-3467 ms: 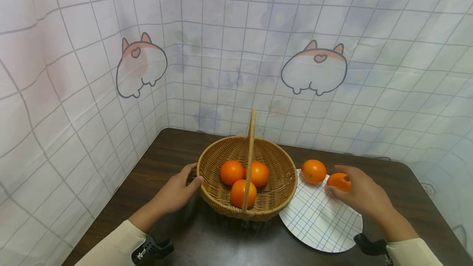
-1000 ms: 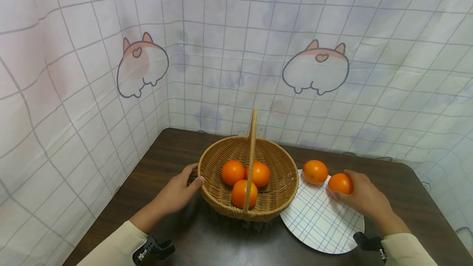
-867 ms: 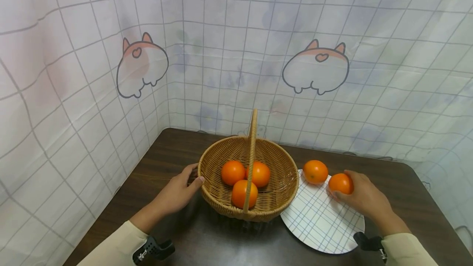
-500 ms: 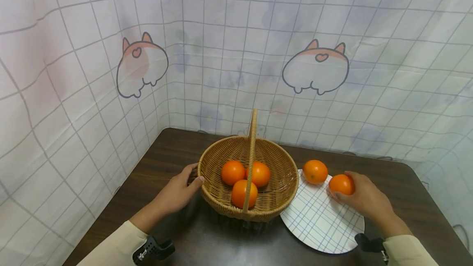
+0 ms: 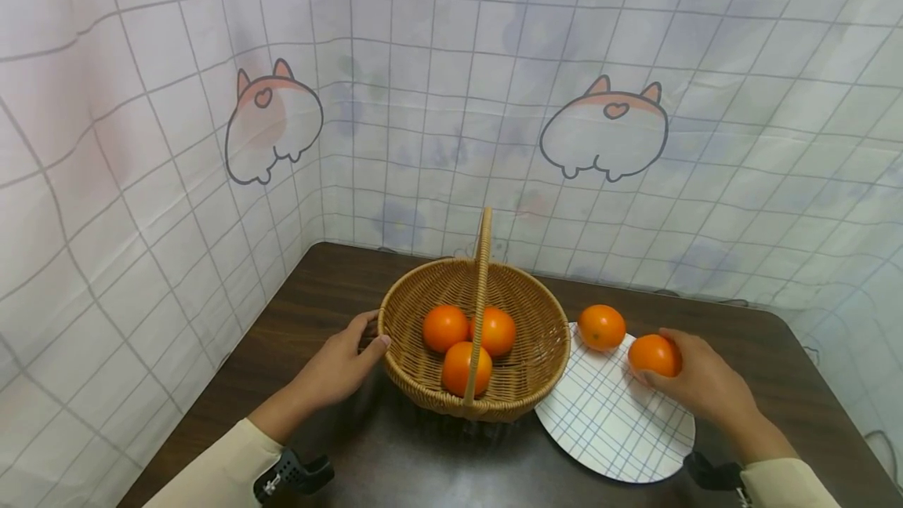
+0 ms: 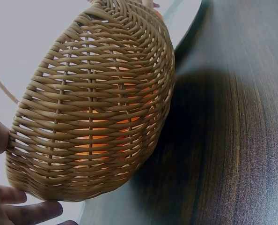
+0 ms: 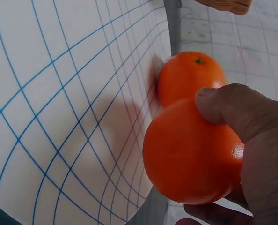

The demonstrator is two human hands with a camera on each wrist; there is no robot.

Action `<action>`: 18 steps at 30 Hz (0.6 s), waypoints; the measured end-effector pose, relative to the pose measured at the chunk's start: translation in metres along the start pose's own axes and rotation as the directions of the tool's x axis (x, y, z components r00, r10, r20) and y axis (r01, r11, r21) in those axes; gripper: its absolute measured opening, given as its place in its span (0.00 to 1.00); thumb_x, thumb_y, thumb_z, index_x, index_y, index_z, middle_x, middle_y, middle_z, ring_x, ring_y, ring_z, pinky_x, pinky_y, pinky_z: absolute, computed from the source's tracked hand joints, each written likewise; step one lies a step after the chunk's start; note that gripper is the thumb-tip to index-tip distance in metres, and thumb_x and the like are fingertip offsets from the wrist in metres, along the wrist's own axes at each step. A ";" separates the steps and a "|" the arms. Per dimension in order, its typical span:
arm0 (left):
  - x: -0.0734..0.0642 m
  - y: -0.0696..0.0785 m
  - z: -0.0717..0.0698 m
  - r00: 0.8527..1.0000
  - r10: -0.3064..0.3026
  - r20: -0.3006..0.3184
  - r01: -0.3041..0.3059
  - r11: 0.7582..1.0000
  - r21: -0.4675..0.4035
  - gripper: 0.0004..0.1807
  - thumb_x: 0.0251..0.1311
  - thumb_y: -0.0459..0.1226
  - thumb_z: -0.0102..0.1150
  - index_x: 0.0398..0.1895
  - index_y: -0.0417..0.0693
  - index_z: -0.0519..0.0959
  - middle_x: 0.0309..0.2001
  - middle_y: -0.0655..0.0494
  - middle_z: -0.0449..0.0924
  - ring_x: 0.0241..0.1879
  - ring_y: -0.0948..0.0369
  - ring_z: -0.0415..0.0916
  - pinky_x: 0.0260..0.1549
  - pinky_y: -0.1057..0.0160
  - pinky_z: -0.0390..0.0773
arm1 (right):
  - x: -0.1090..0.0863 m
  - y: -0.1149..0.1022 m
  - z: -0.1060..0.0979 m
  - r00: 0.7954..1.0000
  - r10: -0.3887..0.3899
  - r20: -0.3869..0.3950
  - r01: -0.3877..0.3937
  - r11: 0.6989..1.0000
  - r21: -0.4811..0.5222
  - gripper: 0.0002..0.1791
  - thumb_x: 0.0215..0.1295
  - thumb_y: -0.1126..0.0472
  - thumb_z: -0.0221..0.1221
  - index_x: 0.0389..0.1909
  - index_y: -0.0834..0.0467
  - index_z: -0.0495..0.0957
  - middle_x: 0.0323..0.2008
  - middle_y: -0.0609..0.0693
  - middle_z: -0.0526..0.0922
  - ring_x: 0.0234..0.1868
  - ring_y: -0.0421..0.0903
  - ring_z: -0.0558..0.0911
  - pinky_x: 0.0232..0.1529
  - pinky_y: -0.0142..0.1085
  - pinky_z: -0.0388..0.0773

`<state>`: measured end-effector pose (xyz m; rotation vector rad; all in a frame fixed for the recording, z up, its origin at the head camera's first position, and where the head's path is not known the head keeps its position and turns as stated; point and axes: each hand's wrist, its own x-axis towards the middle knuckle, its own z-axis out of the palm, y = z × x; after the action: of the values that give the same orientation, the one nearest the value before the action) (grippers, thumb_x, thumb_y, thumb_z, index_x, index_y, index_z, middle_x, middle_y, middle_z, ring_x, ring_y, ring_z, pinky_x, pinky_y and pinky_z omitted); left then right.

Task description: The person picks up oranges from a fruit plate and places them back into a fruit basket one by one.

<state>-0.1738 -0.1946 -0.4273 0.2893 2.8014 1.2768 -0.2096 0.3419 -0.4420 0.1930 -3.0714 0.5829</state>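
Note:
At the right, my right hand (image 5: 708, 382) holds an orange (image 5: 654, 356) over the far right edge of a white plate (image 5: 624, 441) with blue grid lines. Its thumb (image 7: 211, 104) presses one side while the other fingers curl around the far side, partly hidden. Just beyond sits a second orange (image 7: 190, 77) with a small green stem spot, at the plate's far edge. My left hand (image 5: 342, 363) grips the left rim of a wicker basket (image 5: 543, 316), thumb at the rim and fingers against the outer wall. Inside the basket lie three oranges (image 5: 445, 328), one partly behind the handle.
The basket's tall arched handle (image 5: 483, 281) rises over its middle. Its right side overlaps the plate's left edge in the head view. Everything stands on a dark wooden table (image 5: 395, 461), with a grid-patterned curtain (image 5: 423, 100) behind and at the left.
Over these seconds the right hand and its orange have shifted slightly right and nearer, and more of that orange shows. The left hand and basket stay in place.

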 end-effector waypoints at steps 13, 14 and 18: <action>0.002 -0.001 0.000 1.000 0.012 0.002 -0.012 1.000 0.009 0.36 0.79 0.52 0.48 0.78 0.39 0.57 0.67 0.42 0.72 0.65 0.47 0.72 0.61 0.42 0.74 | -0.005 -0.022 -0.012 0.998 -0.061 -0.023 0.062 0.997 0.035 0.54 0.58 0.36 0.71 0.71 0.70 0.63 0.63 0.73 0.70 0.50 0.65 0.80 0.44 0.61 0.81; 0.001 -0.001 0.000 1.000 0.011 0.001 -0.011 1.000 0.009 0.35 0.79 0.52 0.48 0.78 0.39 0.57 0.67 0.42 0.72 0.65 0.47 0.72 0.61 0.42 0.74 | -0.006 -0.023 -0.013 0.997 -0.067 -0.025 0.068 0.997 0.039 0.55 0.58 0.36 0.71 0.71 0.71 0.63 0.62 0.74 0.70 0.49 0.65 0.79 0.43 0.61 0.81; 0.001 -0.001 0.000 1.000 0.012 -0.001 -0.012 1.000 0.010 0.35 0.79 0.50 0.48 0.78 0.39 0.57 0.67 0.41 0.72 0.65 0.47 0.72 0.60 0.42 0.74 | -0.008 -0.030 -0.016 0.995 -0.093 -0.046 0.095 0.994 0.052 0.54 0.58 0.36 0.71 0.71 0.71 0.64 0.61 0.73 0.71 0.48 0.64 0.79 0.43 0.60 0.81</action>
<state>-0.1747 -0.1953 -0.4279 0.3060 2.8119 1.2667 -0.1985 0.3208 -0.4161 0.3191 -2.9871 0.6569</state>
